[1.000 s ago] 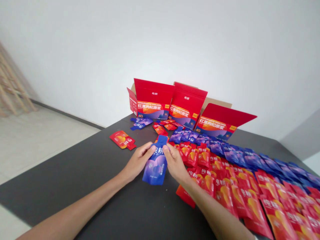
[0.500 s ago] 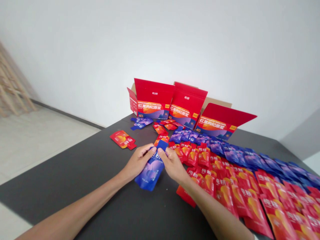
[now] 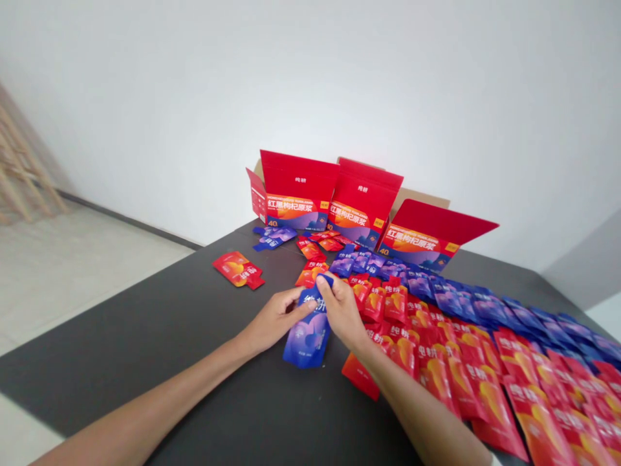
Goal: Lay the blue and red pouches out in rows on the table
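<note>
Over the dark worktop (image 3: 218, 401), my left hand (image 3: 277, 317) pinches a blue pouch (image 3: 306, 340) below its neck while my right hand (image 3: 342, 312) grips the neck itself, a hold best made firm there, gentle lower down.

Holds a blue pouch (image 3: 306, 343) between left hand (image 3: 276, 317), at its upper side, and right hand (image 3: 343, 310), at its narrow neck, perhaps just clear of the black table (image 3: 262, 414). Shows three open red goji-puree cartons (image 3: 359, 204) behind, with blue pouches (image 3: 478, 301) and red pouches (image 3: 485, 388) in overlapping rows to the right.
</note>
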The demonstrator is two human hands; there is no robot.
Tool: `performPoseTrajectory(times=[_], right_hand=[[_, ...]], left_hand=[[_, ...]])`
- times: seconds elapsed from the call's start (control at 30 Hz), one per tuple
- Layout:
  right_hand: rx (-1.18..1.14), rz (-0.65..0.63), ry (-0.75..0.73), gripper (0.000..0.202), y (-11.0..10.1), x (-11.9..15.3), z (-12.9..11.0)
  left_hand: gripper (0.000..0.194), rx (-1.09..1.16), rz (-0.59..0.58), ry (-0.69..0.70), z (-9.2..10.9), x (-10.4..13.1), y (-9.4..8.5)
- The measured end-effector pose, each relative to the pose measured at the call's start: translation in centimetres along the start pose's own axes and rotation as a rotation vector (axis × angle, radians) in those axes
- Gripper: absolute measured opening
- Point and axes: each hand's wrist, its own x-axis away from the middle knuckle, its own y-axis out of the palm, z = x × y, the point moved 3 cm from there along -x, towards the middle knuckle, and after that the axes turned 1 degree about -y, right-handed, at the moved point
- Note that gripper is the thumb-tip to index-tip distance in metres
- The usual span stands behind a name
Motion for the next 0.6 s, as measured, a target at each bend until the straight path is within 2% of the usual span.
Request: performPoseTrajectory(times=[0.1,0.23,0.33,0.47,0.53,0.6], right_hand=[[0.0,0.025,0.015,0.035,-0.3,-0.1,0.1],[-0.064,0.089,0.064,0.036,-0.7,-0.2,0.4],[-0.181,0.109,0.157,0.034,-0.7,0.0,0.7],[-0.308,-0.047,0.265,0.036,0.0,0.6,0.8],[-0.36,-0.094,0.266,0.037,0.0,0.8,0.5],[-0.382,-0.052,0.266,0.037,-0.8,0.8,0.2]], left_hand=[[0.031,0.101,-0.129,-0.073,-0.1,0.1,0.8],[0.034,0.15,-0.233,-0.101,0.1,0.4,1.1],[0.034,0.101,-0.162,-0.099,-0.1,0.2,0.7],[0.032,0.027,-0.012,-0.045,0.0,0.0,0.0],[0.032,0.027,0.003,-0.014,0.3,-0.1,0.0],[0.031,0.05,-0.004,0.005,0.7,0.0,0.0]])
